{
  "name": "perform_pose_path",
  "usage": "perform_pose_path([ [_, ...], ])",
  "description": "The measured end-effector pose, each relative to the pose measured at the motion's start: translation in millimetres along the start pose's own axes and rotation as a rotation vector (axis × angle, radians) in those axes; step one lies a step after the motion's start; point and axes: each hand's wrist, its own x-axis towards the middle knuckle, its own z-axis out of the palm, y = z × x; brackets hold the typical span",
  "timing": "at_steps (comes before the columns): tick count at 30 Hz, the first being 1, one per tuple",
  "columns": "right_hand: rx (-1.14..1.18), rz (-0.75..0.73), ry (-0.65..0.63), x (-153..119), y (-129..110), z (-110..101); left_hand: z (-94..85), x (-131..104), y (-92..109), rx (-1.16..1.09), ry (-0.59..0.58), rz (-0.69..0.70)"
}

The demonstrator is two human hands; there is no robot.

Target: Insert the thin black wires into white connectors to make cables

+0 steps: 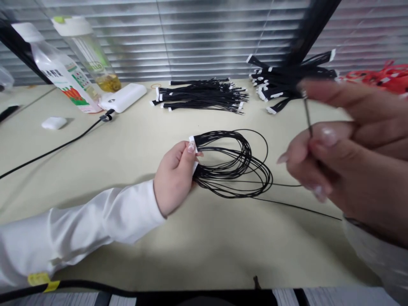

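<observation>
My left hand [177, 174] pinches the white connectors [191, 143] of a black wire harness [236, 170], thumb on top. From there the thin wires loop out to the right just above the table. Nearer the camera on the right, my right hand [353, 144] is raised and slightly blurred. A thin black wire [307, 114] is pinched in its fingers, with a small tip by the index finger. Two single wires run from the loops toward this hand; whether one of them is the wire held there I cannot tell.
Behind lie a bundle of black harnesses [204, 95], another black pile [287, 78] and red wires [379, 76]. At left stand a labelled bottle [60, 68] and a green-lidded bottle [86, 51], near a white power bank [124, 97], a white case [54, 123] and a black cable [60, 146].
</observation>
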Motion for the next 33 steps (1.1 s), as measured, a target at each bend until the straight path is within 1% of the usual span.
perform_pose_path([
  [2,0.137,0.017,-0.055,0.7,-3.8,2.7,0.2,-1.1,0.2,-0.025,-0.042,0.005],
  [3,0.122,0.007,-0.065,1.4,-4.2,4.3,0.1,-1.9,0.5,-0.026,-0.073,0.022],
  [5,-0.054,-0.035,-0.089,2.9,-2.9,8.9,-0.7,-4.1,1.9,-0.019,-0.148,0.067],
  [7,-0.214,-0.104,-0.147,3.6,0.0,15.1,-1.8,-6.4,3.9,-0.013,-0.216,0.104],
  [10,-0.294,-0.225,-0.239,2.8,4.6,24.6,-3.7,-9.5,6.6,-0.006,-0.278,0.136],
  [12,-0.314,-0.267,-0.258,1.5,6.2,28.6,-4.6,-11.1,8.1,0.025,-0.295,0.17],
  [16,-0.328,-0.286,-0.284,-0.5,6.2,30.8,-5.1,-13.1,10.7,0.113,-0.304,0.247],
  [20,-0.377,-0.347,-0.269,-2.8,6.8,32.0,-5.1,-13.3,12.3,0.179,-0.326,0.276],
  [22,-0.402,-0.375,-0.287,-3.9,7.0,32.6,-5.1,-13.1,12.4,0.202,-0.33,0.275],
  [24,-0.42,-0.375,-0.314,-4.3,6.5,32.5,-5.1,-13.0,12.0,0.209,-0.334,0.279],
  [29,-0.481,-0.352,-0.333,-3.1,2.9,30.2,-5.2,-13.3,11.2,0.223,-0.327,0.296],
  [33,-0.48,-0.355,-0.301,-3.5,3.5,32.1,-5.0,-13.4,11.2,0.236,-0.329,0.302],
])
